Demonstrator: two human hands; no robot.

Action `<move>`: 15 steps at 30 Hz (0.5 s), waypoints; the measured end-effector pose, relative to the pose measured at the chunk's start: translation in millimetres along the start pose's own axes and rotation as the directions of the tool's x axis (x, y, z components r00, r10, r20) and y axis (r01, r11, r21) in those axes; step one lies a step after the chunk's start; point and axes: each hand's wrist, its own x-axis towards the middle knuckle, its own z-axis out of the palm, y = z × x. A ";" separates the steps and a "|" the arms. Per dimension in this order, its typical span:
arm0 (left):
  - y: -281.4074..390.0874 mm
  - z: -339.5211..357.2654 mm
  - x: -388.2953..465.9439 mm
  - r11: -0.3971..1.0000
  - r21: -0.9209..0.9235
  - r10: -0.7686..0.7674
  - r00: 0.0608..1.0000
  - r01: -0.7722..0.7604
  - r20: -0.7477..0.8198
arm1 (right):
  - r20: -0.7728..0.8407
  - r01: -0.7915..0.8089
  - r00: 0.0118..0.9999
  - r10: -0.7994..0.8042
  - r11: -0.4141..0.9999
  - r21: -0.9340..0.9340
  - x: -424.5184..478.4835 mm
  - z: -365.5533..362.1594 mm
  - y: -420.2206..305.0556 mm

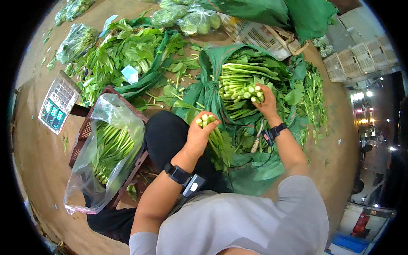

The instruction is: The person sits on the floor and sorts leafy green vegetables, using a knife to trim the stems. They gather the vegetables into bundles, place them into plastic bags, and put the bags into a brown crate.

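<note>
My left hand [202,130] is closed around a small bunch of leafy green stalks [220,143], cut ends up, leaves hanging down beside my knee. At the open green mesh sack [208,83], my right hand [264,100] grips several thick cut stalk ends [255,92] at the edge of the large pile of greens [236,71]. Below that hand, a knife-like tool with a light handle [255,145] lies among leaves. To my left, a clear plastic bag [110,110] of greens rests in a maroon plastic crate [79,145].
A digital scale display [60,102] stands beside the crate. Loose leafy greens [111,57] lie on another green sack at the upper left. Bagged vegetables [199,20] and printed cardboard [251,32] are at the far side. Scattered greens [314,102] lie to the right.
</note>
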 end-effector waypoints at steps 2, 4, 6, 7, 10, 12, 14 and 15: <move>-2.8 2.1 0.2 1.000 -0.015 0.000 1.000 0.000 -0.009 | -0.068 -0.138 0.986 0.155 0.968 0.209 -16.5 -11.7 1.0; -3.0 2.0 0.1 1.000 -0.008 0.029 1.000 -0.029 -0.012 | -0.142 -0.151 0.957 0.254 0.852 0.501 -22.6 -21.8 -15.9; -4.3 -0.2 -0.2 0.998 -0.039 0.049 0.999 -0.049 -0.004 | -0.034 -0.331 0.889 0.457 0.689 0.645 -24.8 -50.7 -42.7; -4.3 -0.4 -0.2 0.997 -0.037 0.064 0.998 -0.064 0.009 | -0.056 -0.304 0.881 0.470 0.653 0.694 -30.4 -60.2 -47.6; -1.3 2.1 -1.8 0.991 -0.102 0.092 0.995 -0.087 0.044 | 0.092 -0.420 0.752 0.653 0.367 0.830 -65.1 -75.4 -41.5; 3.1 1.5 -6.5 0.980 -0.193 0.068 0.994 -0.051 0.084 | 0.177 -0.393 0.708 0.683 0.173 0.903 -75.7 -81.6 -49.5; 6.7 1.9 -13.2 0.978 -0.204 0.070 0.990 -0.044 0.122 | 0.247 -0.404 0.690 0.681 0.079 0.911 -82.7 -86.3 -60.9; 9.4 3.0 -16.6 0.977 -0.212 0.049 0.991 -0.021 0.128 | 0.283 -0.406 0.685 0.671 0.029 0.914 -83.8 -86.7 -66.9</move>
